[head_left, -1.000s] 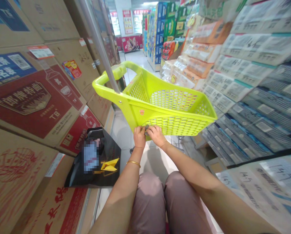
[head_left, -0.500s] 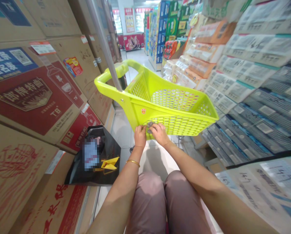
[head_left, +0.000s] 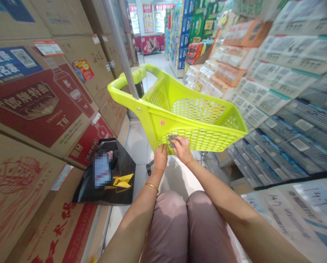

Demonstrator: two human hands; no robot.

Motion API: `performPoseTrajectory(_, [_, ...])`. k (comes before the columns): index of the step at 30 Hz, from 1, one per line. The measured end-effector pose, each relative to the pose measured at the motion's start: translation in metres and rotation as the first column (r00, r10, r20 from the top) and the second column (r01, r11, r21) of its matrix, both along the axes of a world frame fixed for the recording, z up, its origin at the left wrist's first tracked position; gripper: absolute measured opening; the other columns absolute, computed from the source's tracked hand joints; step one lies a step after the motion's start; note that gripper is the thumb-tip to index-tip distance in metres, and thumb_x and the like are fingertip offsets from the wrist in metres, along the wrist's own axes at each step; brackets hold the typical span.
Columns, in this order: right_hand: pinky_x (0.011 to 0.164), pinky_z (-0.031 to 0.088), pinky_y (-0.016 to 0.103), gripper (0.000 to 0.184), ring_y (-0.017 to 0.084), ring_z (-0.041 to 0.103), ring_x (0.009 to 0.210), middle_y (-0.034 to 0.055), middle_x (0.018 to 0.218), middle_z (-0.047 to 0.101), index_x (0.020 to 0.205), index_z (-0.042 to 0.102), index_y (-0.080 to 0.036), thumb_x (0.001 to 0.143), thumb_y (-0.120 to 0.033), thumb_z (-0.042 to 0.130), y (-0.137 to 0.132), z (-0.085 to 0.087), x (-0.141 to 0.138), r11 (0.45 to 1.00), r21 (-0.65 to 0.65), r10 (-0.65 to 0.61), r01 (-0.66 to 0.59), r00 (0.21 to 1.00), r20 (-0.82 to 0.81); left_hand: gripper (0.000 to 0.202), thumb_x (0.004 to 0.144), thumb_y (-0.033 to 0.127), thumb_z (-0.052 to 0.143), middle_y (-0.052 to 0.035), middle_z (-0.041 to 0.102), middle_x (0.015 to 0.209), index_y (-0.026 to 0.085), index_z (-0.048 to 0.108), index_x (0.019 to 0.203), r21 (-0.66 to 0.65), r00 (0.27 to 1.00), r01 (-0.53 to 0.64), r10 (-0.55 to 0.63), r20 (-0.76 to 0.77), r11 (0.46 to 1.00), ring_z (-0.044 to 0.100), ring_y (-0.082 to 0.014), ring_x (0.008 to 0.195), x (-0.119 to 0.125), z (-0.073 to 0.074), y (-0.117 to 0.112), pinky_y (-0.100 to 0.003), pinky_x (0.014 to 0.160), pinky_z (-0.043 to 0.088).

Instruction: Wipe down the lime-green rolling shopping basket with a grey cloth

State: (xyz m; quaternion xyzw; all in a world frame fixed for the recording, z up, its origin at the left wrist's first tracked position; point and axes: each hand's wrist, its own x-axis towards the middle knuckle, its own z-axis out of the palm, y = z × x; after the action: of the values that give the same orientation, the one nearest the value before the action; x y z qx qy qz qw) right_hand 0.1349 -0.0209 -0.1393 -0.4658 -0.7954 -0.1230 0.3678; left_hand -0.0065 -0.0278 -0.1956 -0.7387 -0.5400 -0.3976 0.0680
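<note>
Lime-green plastic, the mesh basket (head_left: pixel 204 124) sits tilted in the aisle just beyond the knees, its near wall facing the person. Both forearms reach forward, close together. The left hand (head_left: pixel 160 156) lays bent fingers on the wall's lower edge (gripping or merely pressing, I cannot tell). The right hand (head_left: pixel 183 148) pinches a small grey scrap (head_left: pixel 172 139) against the mesh.

Bright and evenly lit from overhead, with faint, soft shadows. Bowed by wide-angle distortion, smeared and soft toward the edges.
</note>
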Motion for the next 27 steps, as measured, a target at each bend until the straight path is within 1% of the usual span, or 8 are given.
performPoseTrajectory(4, [0.096, 0.035, 0.038, 0.027, 0.023, 0.041, 0.107, 0.0102, 0.108, 0.054, 0.108, 0.065, -0.020, 0.089, -0.025, 0.046, 0.002, 0.012, -0.003, 0.997, 0.080, -0.018, 0.021, 0.999, -0.038, 0.033, 0.096, 0.019, 0.029, -0.0148, 0.061, 0.106, 0.015, 0.058, 0.112, -0.038, 0.997, -0.016, 0.019, 0.070, 0.999, 0.057, -0.0228, 0.096, 0.008, 0.002, 0.004, -0.038, 0.084, 0.046])
performPoseTrajectory(8, [0.095, 0.035, 0.038, 0.029, 0.023, 0.041, 0.106, 0.0104, 0.108, 0.053, 0.109, 0.064, -0.020, 0.089, -0.027, 0.045, 0.006, 0.017, -0.006, 0.993, 0.120, -0.009, 0.013, 1.000, -0.029, 0.033, 0.097, 0.027, 0.031, -0.0147, 0.060, 0.097, 0.014, 0.059, 0.107, -0.020, 0.986, -0.108, 0.109, 0.126, 0.994, 0.056, -0.0237, 0.091, 0.014, 0.001, 0.007, -0.038, 0.081, 0.044])
performPoseTrajectory(10, [0.095, 0.036, 0.039, 0.029, 0.023, 0.042, 0.105, 0.0101, 0.108, 0.053, 0.108, 0.064, -0.021, 0.090, -0.027, 0.043, 0.009, 0.016, -0.007, 0.993, 0.114, -0.027, 0.031, 0.999, -0.040, 0.033, 0.096, 0.029, 0.032, -0.0124, 0.060, 0.088, 0.014, 0.061, 0.099, -0.028, 0.986, -0.106, 0.109, 0.128, 0.994, 0.056, -0.0232, 0.085, 0.016, 0.001, 0.012, -0.036, 0.078, 0.044])
performPoseTrajectory(12, [0.095, 0.036, 0.039, 0.029, 0.023, 0.042, 0.105, 0.0099, 0.107, 0.054, 0.107, 0.065, -0.021, 0.090, -0.028, 0.042, 0.013, 0.015, -0.008, 0.995, 0.093, -0.037, 0.041, 0.998, -0.043, 0.035, 0.097, 0.029, 0.031, -0.0094, 0.058, 0.078, 0.015, 0.062, 0.089, -0.039, 0.989, -0.072, 0.076, 0.125, 0.997, 0.055, -0.0220, 0.080, 0.018, 0.000, 0.020, -0.035, 0.075, 0.043])
performPoseTrajectory(15, [0.094, 0.034, 0.039, 0.029, 0.023, 0.041, 0.105, 0.0098, 0.109, 0.055, 0.110, 0.064, -0.022, 0.090, -0.029, 0.044, 0.019, 0.011, -0.008, 0.998, 0.056, -0.034, 0.035, 0.999, -0.011, 0.034, 0.095, 0.028, 0.036, -0.0062, 0.054, 0.069, 0.016, 0.062, 0.077, -0.046, 0.988, -0.049, 0.055, 0.144, 0.998, 0.053, -0.0205, 0.074, 0.017, -0.001, 0.031, -0.034, 0.072, 0.042])
performPoseTrajectory(20, [0.087, 0.034, 0.036, 0.025, 0.023, 0.042, 0.101, 0.0074, 0.107, 0.059, 0.108, 0.065, -0.024, 0.089, -0.028, 0.049, 0.029, -0.006, -0.009, 0.997, 0.006, -0.077, 0.077, 0.993, 0.092, 0.028, 0.090, 0.025, 0.044, -0.0054, 0.054, 0.068, 0.017, 0.061, 0.069, -0.099, 0.995, -0.021, 0.030, 0.093, 0.995, 0.051, -0.0198, 0.072, 0.010, 0.000, 0.038, -0.033, 0.068, 0.041])
performPoseTrajectory(23, [0.084, 0.033, 0.034, 0.022, 0.021, 0.042, 0.099, 0.0068, 0.106, 0.059, 0.104, 0.066, -0.024, 0.090, -0.028, 0.050, 0.029, -0.023, -0.009, 0.997, -0.058, -0.048, 0.059, 0.984, 0.173, 0.023, 0.086, 0.021, 0.048, -0.0063, 0.056, 0.072, 0.016, 0.062, 0.069, -0.142, 0.999, -0.014, 0.018, 0.028, 0.990, 0.051, -0.0203, 0.073, 0.006, 0.003, 0.037, -0.033, 0.067, 0.040])
performPoseTrajectory(27, [0.083, 0.032, 0.033, 0.022, 0.020, 0.041, 0.098, 0.0061, 0.106, 0.060, 0.104, 0.065, -0.024, 0.091, -0.026, 0.048, 0.025, -0.044, -0.004, 0.994, -0.106, -0.009, 0.033, 0.977, 0.215, 0.019, 0.085, 0.016, 0.047, -0.0063, 0.057, 0.075, 0.016, 0.065, 0.081, -0.181, 1.000, 0.009, -0.010, -0.002, 0.983, 0.052, -0.0204, 0.075, 0.003, 0.006, 0.034, -0.033, 0.069, 0.041])
